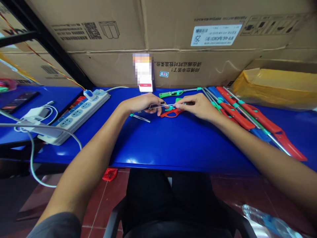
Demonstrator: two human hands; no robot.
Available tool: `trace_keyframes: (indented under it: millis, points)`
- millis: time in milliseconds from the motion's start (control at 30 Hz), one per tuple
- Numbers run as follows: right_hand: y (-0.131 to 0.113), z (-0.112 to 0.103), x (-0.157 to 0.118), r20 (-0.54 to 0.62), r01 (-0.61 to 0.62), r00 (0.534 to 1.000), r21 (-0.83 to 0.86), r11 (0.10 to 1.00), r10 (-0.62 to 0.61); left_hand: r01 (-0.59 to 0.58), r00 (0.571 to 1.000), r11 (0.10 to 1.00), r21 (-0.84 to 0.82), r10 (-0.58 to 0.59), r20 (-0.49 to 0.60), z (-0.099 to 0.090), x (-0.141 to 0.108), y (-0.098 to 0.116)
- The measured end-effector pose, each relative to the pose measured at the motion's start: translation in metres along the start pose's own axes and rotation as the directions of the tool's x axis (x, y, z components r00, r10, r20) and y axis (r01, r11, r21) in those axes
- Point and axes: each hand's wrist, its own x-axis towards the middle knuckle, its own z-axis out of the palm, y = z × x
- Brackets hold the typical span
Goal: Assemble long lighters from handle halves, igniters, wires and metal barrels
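Note:
Above the blue tabletop [158, 142], my left hand [148, 102] is closed around a thin item with a dark part, too small to name. My right hand [195, 105] pinches the end of a thin, pale strand [169, 105] that runs between both hands. Just beneath my fingers lies a red lighter handle [172, 113] with a green part. A metal lighter tube [141, 118] rests below my left hand. Behind the hands is a green lighter [173, 94] with a long metal tube.
Several red, green and blue long lighters [250, 115] lie at the right, before a yellow package [279, 86]. A phone [145, 74] leans on the cardboard box [111, 62]. A power strip [76, 115] and cables occupy the left. The table's front edge [173, 168] is near my lap.

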Motion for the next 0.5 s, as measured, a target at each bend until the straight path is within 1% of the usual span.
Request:
trace_keyframes:
  millis: [67,200,367,500]
  points:
    - [0.0,-0.002,0.0,-0.002,-0.001,1.0,-0.005,1.0,0.001,-0.009,1.0,1.0,-0.016,0.009,-0.004,-0.001,-0.001,-0.001]
    - [0.001,-0.006,0.0,-0.019,-0.001,1.0,0.006,1.0,0.001,-0.029,1.0,0.998,0.051,0.029,-0.002,-0.003,-0.003,0.0]
    - [0.003,-0.01,0.001,-0.032,0.005,0.999,-0.013,1.0,-0.005,-0.012,1.0,0.997,-0.082,0.013,0.005,-0.003,-0.006,0.0]
    - [0.005,-0.013,0.002,-0.046,0.018,0.999,-0.029,0.999,-0.019,-0.017,1.0,0.999,-0.035,0.017,-0.021,-0.003,-0.008,-0.002]
